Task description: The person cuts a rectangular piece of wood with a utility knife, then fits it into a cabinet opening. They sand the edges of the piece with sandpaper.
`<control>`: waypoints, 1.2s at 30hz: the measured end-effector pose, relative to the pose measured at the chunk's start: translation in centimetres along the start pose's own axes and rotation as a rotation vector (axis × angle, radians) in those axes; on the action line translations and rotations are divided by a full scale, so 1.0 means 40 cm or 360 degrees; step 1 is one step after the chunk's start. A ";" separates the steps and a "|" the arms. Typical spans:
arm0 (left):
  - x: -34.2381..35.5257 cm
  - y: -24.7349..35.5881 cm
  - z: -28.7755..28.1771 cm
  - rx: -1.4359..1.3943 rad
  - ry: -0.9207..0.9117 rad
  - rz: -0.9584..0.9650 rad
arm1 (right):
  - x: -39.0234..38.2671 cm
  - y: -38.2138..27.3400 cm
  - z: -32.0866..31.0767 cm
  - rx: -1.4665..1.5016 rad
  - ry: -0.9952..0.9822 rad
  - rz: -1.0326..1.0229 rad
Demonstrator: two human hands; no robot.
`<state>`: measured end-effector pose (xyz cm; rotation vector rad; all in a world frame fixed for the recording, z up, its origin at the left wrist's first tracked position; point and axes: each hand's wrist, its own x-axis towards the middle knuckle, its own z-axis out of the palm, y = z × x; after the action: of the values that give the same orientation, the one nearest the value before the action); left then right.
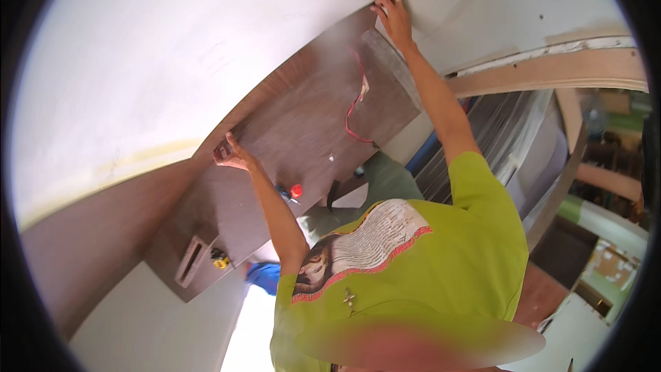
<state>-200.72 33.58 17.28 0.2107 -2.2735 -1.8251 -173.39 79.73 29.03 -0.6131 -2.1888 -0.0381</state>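
Observation:
A long brown wood-grain panel (296, 76) runs along the lower edge of a large white surface (158, 62). My left hand (235, 155) touches this panel partway along, its thumb raised and apart from the fingers. Farther off, my right hand (394, 19) reaches up to the corner beside a pale wall (496, 14). Its fingers are bent but spread against the panel's far end. Below my hands lies a brown shelf board (296, 138). A red wire (353, 110) hangs over it, and a red-capped item (297, 190) sits near its front edge.
A yellow-and-black tape measure (219, 258) and a slotted rectangular cutout (191, 262) are on the board's left part. Blue cloth (264, 277) hangs below. On the right are a wooden rail (551, 72) and a plastic-wrapped stack (499, 127).

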 end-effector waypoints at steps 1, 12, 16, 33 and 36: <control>0.004 -0.005 -0.006 -0.0090 -0.0054 0.0063 | 0.006 0.003 -0.001 0.0056 -0.0018 0.0116; -0.004 -0.008 -0.012 -0.0169 -0.0105 -0.0124 | -0.182 -0.118 0.100 0.1179 0.0000 0.1491; -0.002 -0.006 -0.014 -0.0303 -0.0178 -0.0133 | -0.188 -0.152 0.174 0.1605 -0.0209 0.1899; -0.084 0.053 0.097 -0.0304 0.0199 -0.0007 | -0.062 -0.471 -0.040 0.0697 -0.0088 0.0345; -0.092 0.094 0.078 -0.0470 -0.0012 -0.0371 | -0.012 -0.639 -0.045 0.0617 -0.0279 -0.0342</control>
<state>-197.87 38.27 20.02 0.4328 -2.0201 -2.2514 -183.05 56.63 34.42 -0.1674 -2.3367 0.3309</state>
